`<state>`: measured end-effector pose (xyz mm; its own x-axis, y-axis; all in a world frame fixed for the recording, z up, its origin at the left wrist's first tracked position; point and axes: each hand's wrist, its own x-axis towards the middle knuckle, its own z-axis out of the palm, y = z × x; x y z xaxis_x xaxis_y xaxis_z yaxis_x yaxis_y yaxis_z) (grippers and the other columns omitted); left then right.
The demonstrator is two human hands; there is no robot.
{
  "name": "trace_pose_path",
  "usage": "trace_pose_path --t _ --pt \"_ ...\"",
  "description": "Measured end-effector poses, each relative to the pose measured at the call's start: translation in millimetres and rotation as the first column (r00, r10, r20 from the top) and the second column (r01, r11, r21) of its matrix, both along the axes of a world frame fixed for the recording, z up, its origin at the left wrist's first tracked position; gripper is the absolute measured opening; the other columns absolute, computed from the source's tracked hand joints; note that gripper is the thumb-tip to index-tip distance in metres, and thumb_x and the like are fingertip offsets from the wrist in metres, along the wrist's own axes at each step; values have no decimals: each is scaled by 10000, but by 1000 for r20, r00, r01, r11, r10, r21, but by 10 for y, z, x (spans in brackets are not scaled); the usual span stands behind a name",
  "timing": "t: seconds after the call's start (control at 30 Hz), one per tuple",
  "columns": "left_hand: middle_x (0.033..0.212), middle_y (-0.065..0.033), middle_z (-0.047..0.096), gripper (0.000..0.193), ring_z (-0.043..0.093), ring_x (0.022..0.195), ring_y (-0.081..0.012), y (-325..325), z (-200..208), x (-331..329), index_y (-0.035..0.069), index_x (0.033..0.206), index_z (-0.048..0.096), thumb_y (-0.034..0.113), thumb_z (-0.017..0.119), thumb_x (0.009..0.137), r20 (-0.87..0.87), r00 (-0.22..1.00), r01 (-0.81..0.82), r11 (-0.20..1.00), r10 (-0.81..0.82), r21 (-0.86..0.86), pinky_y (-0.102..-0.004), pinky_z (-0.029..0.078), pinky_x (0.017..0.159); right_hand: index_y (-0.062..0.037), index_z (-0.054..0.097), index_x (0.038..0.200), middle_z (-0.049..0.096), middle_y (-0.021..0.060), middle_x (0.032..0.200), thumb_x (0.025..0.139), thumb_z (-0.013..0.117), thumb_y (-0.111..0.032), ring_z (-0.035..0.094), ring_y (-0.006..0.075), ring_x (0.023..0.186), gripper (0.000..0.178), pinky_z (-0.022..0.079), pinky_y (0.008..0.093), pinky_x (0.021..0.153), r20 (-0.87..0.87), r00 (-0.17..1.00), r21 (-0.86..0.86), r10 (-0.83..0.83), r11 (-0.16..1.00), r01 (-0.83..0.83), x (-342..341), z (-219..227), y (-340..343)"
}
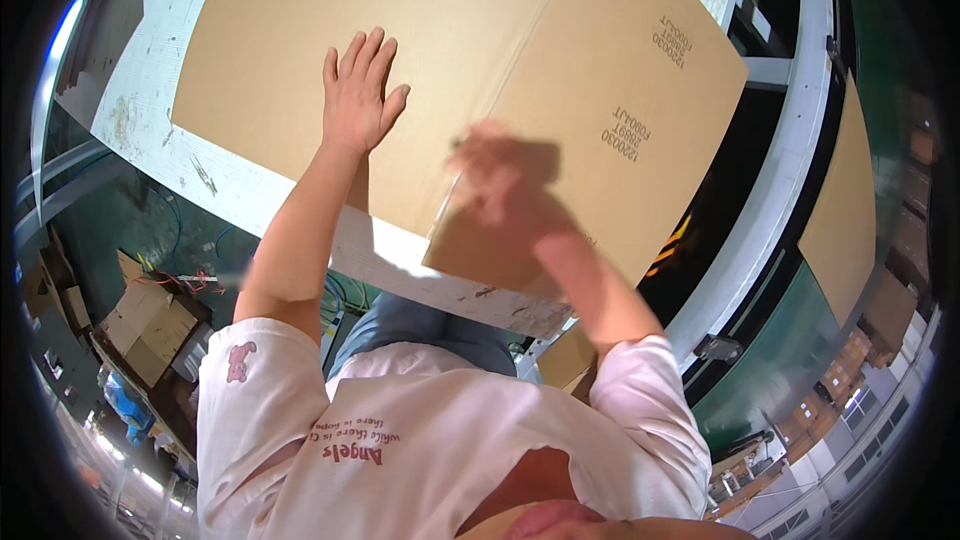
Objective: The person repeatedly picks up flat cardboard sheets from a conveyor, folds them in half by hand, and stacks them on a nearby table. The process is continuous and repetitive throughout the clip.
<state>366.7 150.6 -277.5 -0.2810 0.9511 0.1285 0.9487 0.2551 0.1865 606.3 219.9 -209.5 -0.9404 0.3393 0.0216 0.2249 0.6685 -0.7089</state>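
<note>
A large brown cardboard sheet [270, 50] lies flat before me, with a crease running from its near edge toward the far side and dark printed marks on its right part. My left hand [361, 95] rests palm down on it, left of the crease, fingers stretched out. Over the near end of the crease, my right hand [505, 180] is curled and blurred by motion. Something small and dark shows at its fingertips, too smeared to name. Just below those fingers, a pale slit follows the crease line to the sheet's near edge.
The white worktable [150, 135] under the sheet has scuffed paint. To the right runs a grey metal frame rail [745, 250], with another cardboard piece [842, 210] beyond it. Opened cartons [150, 325] and loose cables stand on the green floor at the left.
</note>
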Motion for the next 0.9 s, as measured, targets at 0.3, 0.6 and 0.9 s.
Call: trace_pose_path --t 0.3,0.6,0.9 --pt "1525 -62 332 652 251 1423 -282 48 119 -23 137 1408 435 408 567 830 66 998 -21 997 26 -72 -529 104 1160 -64 619 739 603 79 907 789 708 -161 546 308 991 141 437 451 939 -370 929 306 16 946 105 -150 193 2293" --pt "1543 -82 295 691 225 1431 -313 202 100 16 140 1440 387 450 520 837 -2 1000 -23 992 23 -122 -559 60 1149 -75 534 662 480 62 704 737 657 -89 506 259 743 145 448 392 730 -496 858 336 134 941 47 -67 165 2684" --pt "1533 -81 310 670 243 1423 -303 197 122 44 138 1419 413 456 516 838 15 1000 -8 993 9 -119 -575 80 1139 -55 608 766 568 81 904 717 713 -96 529 278 944 124 433 431 866 -290 956 259 -38 959 117 -201 -505 2351"
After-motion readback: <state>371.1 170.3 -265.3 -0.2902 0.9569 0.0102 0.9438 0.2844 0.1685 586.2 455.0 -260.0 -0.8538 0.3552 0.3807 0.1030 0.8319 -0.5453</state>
